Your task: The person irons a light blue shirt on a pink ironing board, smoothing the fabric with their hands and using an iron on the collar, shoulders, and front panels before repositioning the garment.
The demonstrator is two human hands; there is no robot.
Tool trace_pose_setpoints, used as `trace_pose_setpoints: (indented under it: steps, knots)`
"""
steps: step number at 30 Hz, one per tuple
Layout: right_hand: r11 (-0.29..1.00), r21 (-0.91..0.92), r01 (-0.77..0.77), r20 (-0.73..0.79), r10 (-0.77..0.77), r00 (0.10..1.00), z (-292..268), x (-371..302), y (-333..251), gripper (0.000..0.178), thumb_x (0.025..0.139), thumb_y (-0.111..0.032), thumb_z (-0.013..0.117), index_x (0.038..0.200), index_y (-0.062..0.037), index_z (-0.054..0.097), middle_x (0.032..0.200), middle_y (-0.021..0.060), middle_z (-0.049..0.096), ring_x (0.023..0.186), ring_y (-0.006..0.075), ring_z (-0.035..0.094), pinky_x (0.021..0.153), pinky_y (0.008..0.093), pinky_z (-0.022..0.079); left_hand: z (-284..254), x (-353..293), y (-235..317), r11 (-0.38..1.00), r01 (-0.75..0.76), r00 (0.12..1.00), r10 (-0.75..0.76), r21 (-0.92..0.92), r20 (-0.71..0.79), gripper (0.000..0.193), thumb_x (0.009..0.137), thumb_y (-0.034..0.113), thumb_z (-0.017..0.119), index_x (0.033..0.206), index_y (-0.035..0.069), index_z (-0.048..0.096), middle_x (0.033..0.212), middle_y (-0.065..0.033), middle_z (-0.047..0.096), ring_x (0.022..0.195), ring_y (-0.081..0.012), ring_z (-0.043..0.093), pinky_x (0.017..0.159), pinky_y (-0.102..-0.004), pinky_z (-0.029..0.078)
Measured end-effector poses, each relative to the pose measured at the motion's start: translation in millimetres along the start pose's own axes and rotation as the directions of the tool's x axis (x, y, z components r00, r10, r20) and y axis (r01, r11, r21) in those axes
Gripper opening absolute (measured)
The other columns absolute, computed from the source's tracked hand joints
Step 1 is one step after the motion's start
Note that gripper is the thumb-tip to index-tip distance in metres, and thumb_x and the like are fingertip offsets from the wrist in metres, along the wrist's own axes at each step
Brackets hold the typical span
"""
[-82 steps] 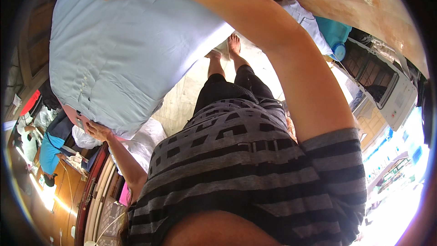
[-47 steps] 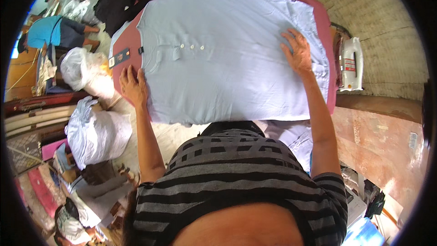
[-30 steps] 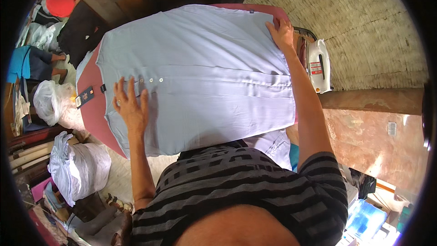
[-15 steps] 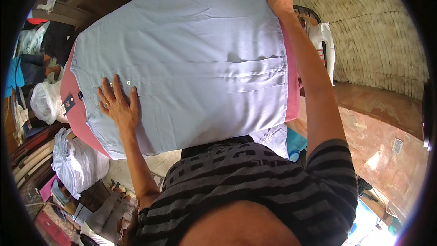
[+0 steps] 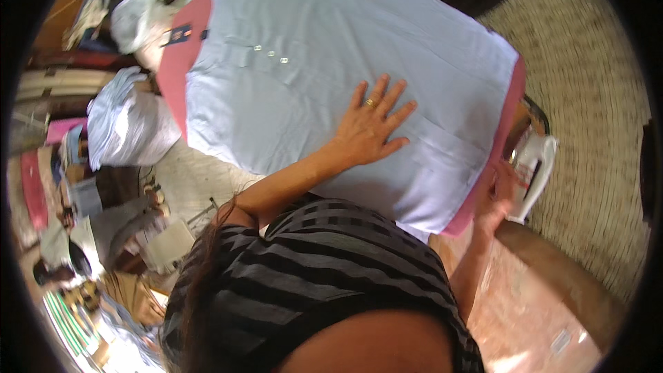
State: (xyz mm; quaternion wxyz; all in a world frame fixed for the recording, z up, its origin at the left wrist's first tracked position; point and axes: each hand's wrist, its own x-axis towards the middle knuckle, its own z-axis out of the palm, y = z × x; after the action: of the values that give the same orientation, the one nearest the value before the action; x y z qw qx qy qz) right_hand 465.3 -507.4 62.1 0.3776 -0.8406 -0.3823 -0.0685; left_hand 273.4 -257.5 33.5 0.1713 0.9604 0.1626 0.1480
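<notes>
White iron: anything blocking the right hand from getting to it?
Nothing visible. The right hand is right beside the white iron, just off the right end of the pink-covered board. Whether it touches the iron is too blurred to tell.

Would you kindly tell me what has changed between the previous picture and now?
The left hand has slid from beside the buttons toward the hem. The right hand has left the hem's far corner and come nearer, to the iron; its grip is unclear. The light blue henley shirt stays spread, buttons up, on the ironing board.
</notes>
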Motion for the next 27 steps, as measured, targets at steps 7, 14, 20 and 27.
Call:
trace_pose_setpoints:
  steps: [7, 14, 20, 27]
  knots:
    - [0.928, -0.348, -0.128, -0.094, 0.102, 0.99, -55.6, 13.5, 58.3, 0.052, 0.098, -0.027, 0.058, 0.142, -0.0053, 0.044, 0.121, 0.0206, 0.062, 0.099, 0.027, 0.066, 0.084, 0.0396, 0.053, -23.4, -40.7, -14.9, 0.987, 0.162, 0.984, -0.162, -0.011, -0.078, 0.071, 0.087, 0.054, 0.061, 0.146, 0.019, 0.043, 0.159, -0.0186, 0.023, 0.147, -0.0434, 0.017, 0.111, -0.0662, 0.015]
    - [0.88, -0.187, -0.436, 0.033, 0.449, 0.893, -58.1, 30.1, 57.6, 0.036, 0.098, -0.027, 0.047, 0.117, -0.006, 0.069, 0.105, 0.0117, 0.072, 0.09, 0.0216, 0.068, 0.079, 0.0387, 0.053, -34.3, -10.4, -26.5, 0.999, -0.023, 0.999, 0.021, -0.045, -0.045, 0.063, 0.088, 0.037, 0.061, 0.143, 0.011, 0.047, 0.154, -0.0203, 0.033, 0.143, -0.042, 0.026, 0.113, -0.0599, 0.017]
    - [0.735, -0.319, -0.598, -0.246, 0.546, 0.801, -32.1, 65.8, 57.6, 0.059, 0.084, -0.043, 0.06, 0.134, -0.0137, 0.051, 0.112, 0.0192, 0.068, 0.101, 0.036, 0.067, 0.086, 0.0457, 0.053, -9.0, -3.9, -54.8, 0.951, -0.289, 0.942, 0.262, -0.112, -0.211, 0.055, 0.1, 0.039, 0.051, 0.144, 0.007, 0.046, 0.151, -0.0188, 0.039, 0.139, -0.0437, 0.033, 0.108, -0.0565, 0.03]
    - [0.804, -0.261, -0.535, -0.244, 0.481, 0.842, -38.7, 41.3, 36.7, 0.059, 0.083, -0.032, 0.065, 0.133, -0.0087, 0.047, 0.121, 0.0188, 0.061, 0.111, 0.0351, 0.062, 0.091, 0.0441, 0.051, -7.3, 19.0, -42.7, 0.867, -0.485, 0.864, 0.495, 0.115, -0.087, 0.058, 0.1, 0.048, 0.042, 0.147, 0.013, 0.043, 0.155, -0.016, 0.034, 0.141, -0.0418, 0.033, 0.107, -0.0584, 0.031]
